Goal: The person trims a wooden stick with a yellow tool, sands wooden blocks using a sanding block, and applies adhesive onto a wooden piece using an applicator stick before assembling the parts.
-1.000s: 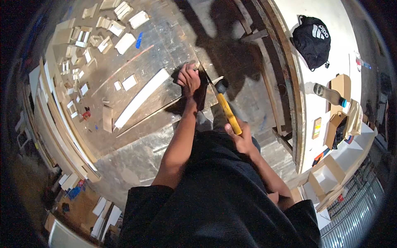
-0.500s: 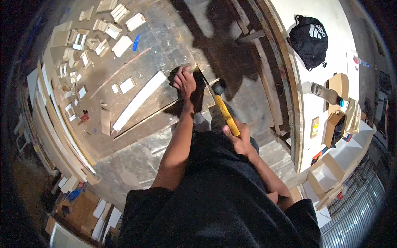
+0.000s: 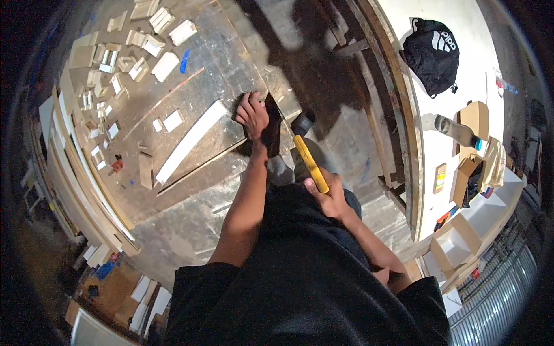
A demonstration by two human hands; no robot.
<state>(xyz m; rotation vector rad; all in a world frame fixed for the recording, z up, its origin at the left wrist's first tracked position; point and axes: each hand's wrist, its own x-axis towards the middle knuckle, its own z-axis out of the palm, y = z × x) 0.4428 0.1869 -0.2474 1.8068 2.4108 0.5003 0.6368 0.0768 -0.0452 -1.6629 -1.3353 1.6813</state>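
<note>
- The right hand (image 3: 328, 199) is closed round the yellow handle of a handsaw (image 3: 310, 164), whose dark, thin blade runs forward, just right of the other hand; this grip seems meant to keep the blade in line with the forearm.
- The left hand (image 3: 253, 114) is half open, palm down, fingers bent; shadow hides what lies beneath, so I cannot tell whether it holds anything. Its straight arm suggests weight put down to steady something.
- A dark rounded object (image 3: 301, 122), too shaded to identify, sits close to the blade's right, leaving little room on that side.
- Just left of the left hand lies a white strip (image 3: 191, 141); a thin batten (image 3: 202, 165) slants towards that wrist.
- Farther left and forward are cut wooden pieces (image 3: 166, 66) and blue tape (image 3: 184, 61).
- Well right of the right hand, a white tabletop (image 3: 424, 158) bears a black Adidas drawstring bag (image 3: 433, 57) and a clear bottle (image 3: 457, 131).
</note>
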